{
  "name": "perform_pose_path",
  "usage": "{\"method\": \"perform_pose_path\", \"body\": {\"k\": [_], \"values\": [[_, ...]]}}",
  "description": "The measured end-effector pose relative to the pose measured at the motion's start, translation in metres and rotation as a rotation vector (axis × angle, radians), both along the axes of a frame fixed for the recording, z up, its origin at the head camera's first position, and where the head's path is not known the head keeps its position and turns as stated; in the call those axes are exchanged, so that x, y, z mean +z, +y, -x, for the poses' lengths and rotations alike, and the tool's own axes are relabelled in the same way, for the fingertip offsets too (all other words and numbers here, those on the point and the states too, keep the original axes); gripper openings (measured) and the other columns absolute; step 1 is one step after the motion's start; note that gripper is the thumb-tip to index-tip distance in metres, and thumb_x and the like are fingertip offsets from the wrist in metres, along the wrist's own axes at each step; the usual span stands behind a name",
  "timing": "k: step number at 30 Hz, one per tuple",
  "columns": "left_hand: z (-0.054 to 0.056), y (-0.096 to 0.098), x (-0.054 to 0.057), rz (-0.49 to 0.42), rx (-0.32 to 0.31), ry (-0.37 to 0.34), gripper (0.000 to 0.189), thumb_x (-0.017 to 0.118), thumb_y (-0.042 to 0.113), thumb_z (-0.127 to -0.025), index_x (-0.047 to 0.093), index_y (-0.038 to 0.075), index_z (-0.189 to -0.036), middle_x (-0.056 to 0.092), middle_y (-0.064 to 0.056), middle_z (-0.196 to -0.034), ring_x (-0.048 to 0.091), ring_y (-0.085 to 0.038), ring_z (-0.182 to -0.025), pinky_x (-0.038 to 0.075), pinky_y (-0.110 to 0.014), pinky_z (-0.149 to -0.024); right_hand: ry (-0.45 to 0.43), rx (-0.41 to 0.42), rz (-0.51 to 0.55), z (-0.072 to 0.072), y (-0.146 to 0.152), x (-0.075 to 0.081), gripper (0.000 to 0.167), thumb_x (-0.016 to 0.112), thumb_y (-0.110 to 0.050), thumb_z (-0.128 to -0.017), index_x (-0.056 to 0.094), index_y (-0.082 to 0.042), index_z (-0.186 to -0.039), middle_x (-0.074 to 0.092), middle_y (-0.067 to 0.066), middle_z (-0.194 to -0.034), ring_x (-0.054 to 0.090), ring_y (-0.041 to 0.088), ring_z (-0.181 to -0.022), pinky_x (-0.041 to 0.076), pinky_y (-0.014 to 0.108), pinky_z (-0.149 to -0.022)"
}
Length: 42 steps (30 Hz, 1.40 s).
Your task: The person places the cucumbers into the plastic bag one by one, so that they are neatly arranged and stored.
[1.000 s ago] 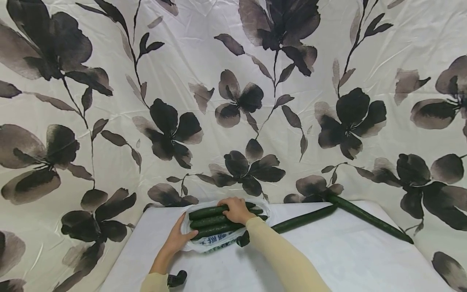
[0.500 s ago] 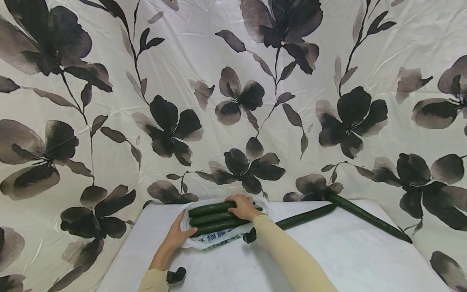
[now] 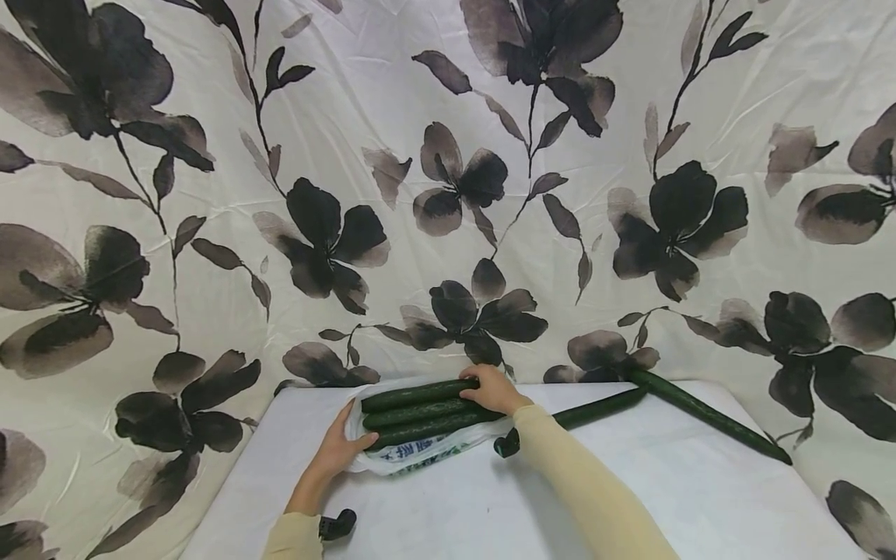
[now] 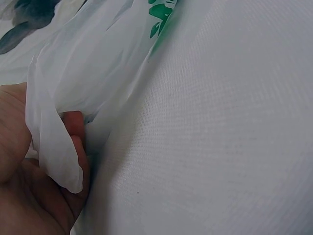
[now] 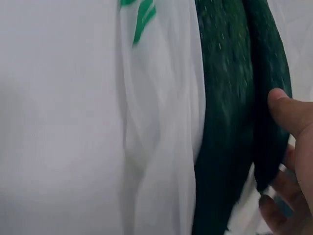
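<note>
Three dark green cucumbers (image 3: 413, 413) lie side by side in a white plastic bag (image 3: 437, 453) with blue and green print. My left hand (image 3: 337, 445) holds the bag's left end, thumb in front and fingers behind. In the left wrist view, a fold of white plastic (image 4: 56, 147) lies between the thumb and fingers of that hand (image 4: 46, 196). My right hand (image 3: 492, 390) is at the right end of the rearmost cucumber (image 3: 413, 394). The right wrist view shows the thumb (image 5: 286, 110) on this cucumber (image 5: 269, 63), with fingers around its tapered tip.
Two more cucumbers lie outside the bag, one slanting (image 3: 602, 408) behind the right forearm and another (image 3: 714, 418) toward the right table edge. Their far ends meet. A floral cloth (image 3: 448, 257) hangs behind the white table (image 3: 448, 517).
My right hand has slid rightward along the cucumbers to the right end of the rearmost one, uncovering more of them. My left hand stays at the bag's left end.
</note>
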<state>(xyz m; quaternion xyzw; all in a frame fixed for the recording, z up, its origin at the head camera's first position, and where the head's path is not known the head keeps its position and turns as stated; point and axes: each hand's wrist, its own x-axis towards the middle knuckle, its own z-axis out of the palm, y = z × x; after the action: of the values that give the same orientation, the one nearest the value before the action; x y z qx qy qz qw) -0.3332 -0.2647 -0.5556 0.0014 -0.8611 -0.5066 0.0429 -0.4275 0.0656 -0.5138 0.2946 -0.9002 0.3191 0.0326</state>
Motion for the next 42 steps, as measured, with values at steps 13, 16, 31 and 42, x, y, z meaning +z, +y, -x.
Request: {"method": "perform_pose_path", "body": {"k": [13, 16, 31, 42], "values": [[0.002, -0.001, -0.001, 0.032, 0.002, -0.012, 0.093, 0.078, 0.016, -0.083, 0.020, 0.002, -0.153, 0.024, -0.028, -0.153, 0.017, -0.047, -0.141, 0.014, -0.061, -0.112, -0.025, -0.013, -0.058, -0.010, 0.061, 0.019, 0.021, 0.072, -0.018, -0.089, 0.072, -0.006, -0.106, 0.068, 0.005, -0.097, 0.063, 0.022, -0.088, 0.053, 0.039, -0.077], [0.001, -0.002, -0.001, 0.044, 0.005, -0.012, 0.092, 0.078, 0.016, -0.083, 0.020, 0.002, -0.153, 0.024, -0.028, -0.153, 0.017, -0.047, -0.140, 0.014, -0.061, -0.112, 0.015, -0.001, -0.061, -0.012, 0.077, 0.017, 0.018, 0.071, -0.015, -0.089, 0.072, -0.004, -0.103, 0.068, 0.004, -0.091, 0.062, 0.019, -0.081, 0.053, 0.036, -0.071], [0.005, 0.000, 0.003, 0.057, 0.021, -0.010, 0.093, 0.078, 0.021, -0.083, 0.020, 0.002, -0.153, 0.023, -0.029, -0.153, 0.018, -0.049, -0.139, 0.015, -0.062, -0.111, 0.023, -0.090, -0.063, -0.023, 0.170, 0.013, 0.010, 0.076, -0.018, -0.085, 0.069, -0.017, -0.078, 0.061, -0.009, -0.075, 0.055, 0.013, -0.073, 0.048, 0.034, -0.066], [0.001, 0.001, 0.000, 0.029, 0.022, -0.044, 0.091, 0.076, 0.019, -0.085, 0.018, 0.004, -0.154, 0.020, -0.027, -0.155, 0.015, -0.047, -0.141, 0.015, -0.061, -0.111, -0.125, -0.122, -0.003, -0.033, 0.219, 0.001, 0.024, 0.077, -0.028, -0.084, 0.072, -0.008, -0.096, 0.069, 0.000, -0.095, 0.062, 0.030, -0.099, 0.050, 0.050, -0.086]]}}
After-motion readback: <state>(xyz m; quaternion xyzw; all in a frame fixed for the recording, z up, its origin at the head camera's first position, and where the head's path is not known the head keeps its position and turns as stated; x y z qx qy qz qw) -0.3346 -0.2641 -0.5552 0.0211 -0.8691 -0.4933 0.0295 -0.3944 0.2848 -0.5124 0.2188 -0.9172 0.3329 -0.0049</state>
